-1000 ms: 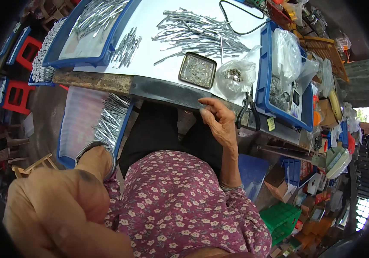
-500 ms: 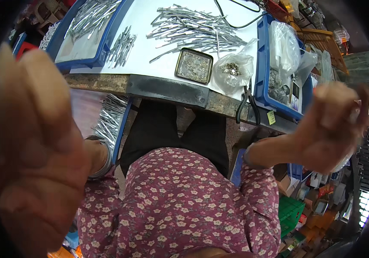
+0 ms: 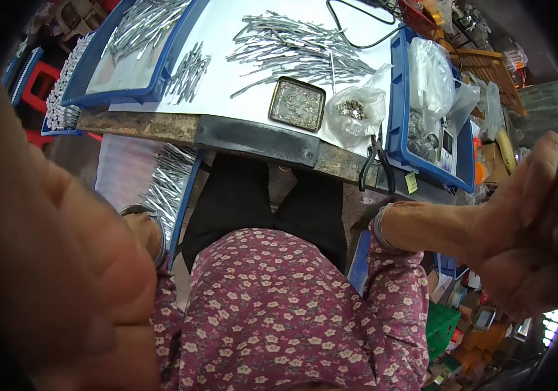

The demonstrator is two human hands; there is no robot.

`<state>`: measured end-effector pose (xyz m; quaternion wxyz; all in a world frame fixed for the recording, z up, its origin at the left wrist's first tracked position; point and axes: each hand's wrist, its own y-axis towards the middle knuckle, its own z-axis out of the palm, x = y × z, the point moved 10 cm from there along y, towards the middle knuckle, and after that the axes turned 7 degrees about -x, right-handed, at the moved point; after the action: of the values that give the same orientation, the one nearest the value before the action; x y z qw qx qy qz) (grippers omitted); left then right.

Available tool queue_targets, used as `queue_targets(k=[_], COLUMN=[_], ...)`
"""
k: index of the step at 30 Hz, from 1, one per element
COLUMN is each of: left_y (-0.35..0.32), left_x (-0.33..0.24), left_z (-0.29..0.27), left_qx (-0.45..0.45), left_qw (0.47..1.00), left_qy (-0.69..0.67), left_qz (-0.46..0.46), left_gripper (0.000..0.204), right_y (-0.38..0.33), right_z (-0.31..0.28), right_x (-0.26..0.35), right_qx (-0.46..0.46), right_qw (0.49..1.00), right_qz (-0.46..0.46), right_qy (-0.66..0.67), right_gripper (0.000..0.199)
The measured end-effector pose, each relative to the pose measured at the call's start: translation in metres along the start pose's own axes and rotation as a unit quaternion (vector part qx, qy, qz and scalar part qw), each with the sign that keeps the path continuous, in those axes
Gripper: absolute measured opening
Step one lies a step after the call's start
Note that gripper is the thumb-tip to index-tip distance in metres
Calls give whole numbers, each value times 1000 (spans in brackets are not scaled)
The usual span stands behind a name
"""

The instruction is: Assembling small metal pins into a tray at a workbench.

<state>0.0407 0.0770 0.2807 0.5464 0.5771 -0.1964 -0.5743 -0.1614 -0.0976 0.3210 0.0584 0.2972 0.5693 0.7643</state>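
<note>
Beside the square tin point(image 3: 297, 103), a clear knotted bag point(image 3: 356, 112) of metal bits.

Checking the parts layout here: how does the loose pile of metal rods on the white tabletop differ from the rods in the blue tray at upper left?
The loose pile lies scattered and crisscrossed on the bare tabletop; the tray rods lie bunched, roughly parallel, inside a rimmed blue tray. Both are thin, silvery metal rods.

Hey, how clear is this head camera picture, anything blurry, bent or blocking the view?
Head view: the left hand fills the left side, close and out of focus; the right hand looms soft at the right rim; the workbench edge bows from fisheye; the metal rods and small tin tray are sharp, evenly lit.
</note>
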Motion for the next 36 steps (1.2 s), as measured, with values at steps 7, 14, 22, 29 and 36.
queue_targets(k=[7, 14, 22, 29, 36], left_y=[2, 6, 3, -15, -34], left_x=[1, 12, 11, -34, -84], left_z=[-6, -17, -27, -44, -77], left_qx=[-11, -39, -74, -91, -117], left_qw=[1000, 999, 996, 994, 990], left_qy=[13, 27, 34, 36, 53], left_qz=[23, 9, 20, 51, 59], left_gripper=[25, 27, 30, 33, 36], right_y=[-4, -9, -8, -12, -18], right_z=[-5, -12, 6, 12, -9], right_x=[17, 6, -3, 21, 45], right_qx=[-31, -75, -101, -118, -102], right_qw=[997, 991, 981, 965, 976], right_qz=[-50, -62, -96, -148, -121], right_qy=[50, 92, 137, 179, 152], right_gripper=[15, 15, 16, 18, 16])
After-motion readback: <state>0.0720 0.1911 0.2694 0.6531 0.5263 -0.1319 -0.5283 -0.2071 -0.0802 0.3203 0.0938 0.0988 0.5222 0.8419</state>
